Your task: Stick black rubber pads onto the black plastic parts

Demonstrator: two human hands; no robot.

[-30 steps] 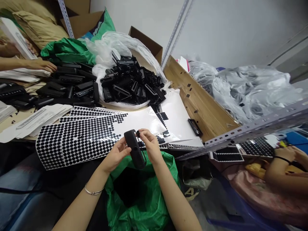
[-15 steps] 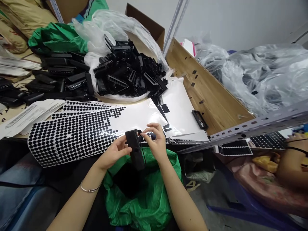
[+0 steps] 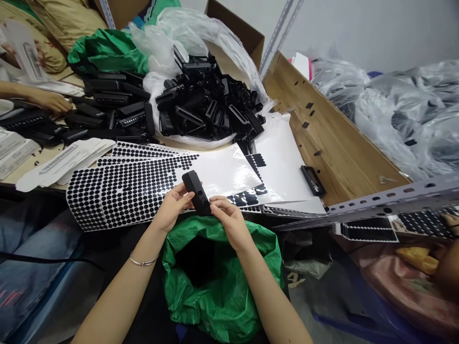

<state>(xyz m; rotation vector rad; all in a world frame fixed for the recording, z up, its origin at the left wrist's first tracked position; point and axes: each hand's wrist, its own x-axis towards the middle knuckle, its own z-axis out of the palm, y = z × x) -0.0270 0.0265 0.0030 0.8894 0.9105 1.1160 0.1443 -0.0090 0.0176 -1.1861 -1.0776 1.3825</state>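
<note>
Both hands — left, right — have their fingers grasping a black part above a green bag.

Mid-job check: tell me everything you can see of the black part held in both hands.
The black plastic part is a small oblong block with rounded corners and a finely textured matte face, marked by one small round spot near its middle. It tilts, far end up and leftward. The left hand grips its side; the right hand pinches its near end. It hangs above the green bag.
</note>
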